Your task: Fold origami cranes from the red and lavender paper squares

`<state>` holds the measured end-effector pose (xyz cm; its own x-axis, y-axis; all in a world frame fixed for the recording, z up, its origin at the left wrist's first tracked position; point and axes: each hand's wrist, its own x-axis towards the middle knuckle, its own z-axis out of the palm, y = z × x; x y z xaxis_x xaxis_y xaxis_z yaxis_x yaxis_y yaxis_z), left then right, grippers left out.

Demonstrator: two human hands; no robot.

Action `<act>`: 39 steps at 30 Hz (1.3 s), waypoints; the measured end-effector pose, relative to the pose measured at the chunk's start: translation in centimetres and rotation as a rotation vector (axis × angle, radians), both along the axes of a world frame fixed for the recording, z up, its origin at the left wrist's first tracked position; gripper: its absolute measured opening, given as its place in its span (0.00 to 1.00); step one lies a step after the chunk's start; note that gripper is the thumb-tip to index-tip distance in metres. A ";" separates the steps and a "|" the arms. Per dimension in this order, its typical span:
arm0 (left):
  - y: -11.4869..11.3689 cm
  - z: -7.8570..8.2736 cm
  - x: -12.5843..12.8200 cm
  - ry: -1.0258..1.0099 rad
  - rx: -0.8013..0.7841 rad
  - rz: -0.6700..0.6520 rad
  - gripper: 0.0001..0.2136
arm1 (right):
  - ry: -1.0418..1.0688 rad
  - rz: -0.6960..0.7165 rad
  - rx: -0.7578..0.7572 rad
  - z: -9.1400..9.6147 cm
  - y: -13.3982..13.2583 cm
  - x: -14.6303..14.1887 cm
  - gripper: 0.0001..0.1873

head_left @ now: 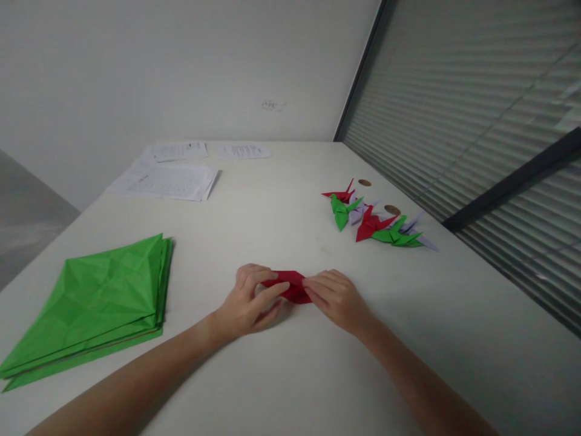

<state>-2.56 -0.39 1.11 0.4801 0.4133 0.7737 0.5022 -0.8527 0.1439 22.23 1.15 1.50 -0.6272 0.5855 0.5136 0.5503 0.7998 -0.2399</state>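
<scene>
Red paper, folded small, lies on the white table between both hands — each end is covered by fingers. The left hand curls over its left end, fingers bent and pressing down on the fold; the right hand lies flatter, fingertips pinning the right end. Green sheets are stacked well to the left — folded cranes sit farther back on the right, printed pages at the far edge

Red folded paper, green sheet stack, white table.
</scene>
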 end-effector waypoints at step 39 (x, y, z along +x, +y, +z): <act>0.6 -1.4 0.7 0.294 -0.382 0.005 0.08 | -0.244 -0.062 -0.160 -0.8 -1.3 -1.2 0.16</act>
<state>-1.84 0.17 -0.29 0.6534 0.6440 0.3980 0.5721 -0.7643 0.2974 21.04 -0.11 0.70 -0.6811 0.6880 0.2506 0.6539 0.7255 -0.2146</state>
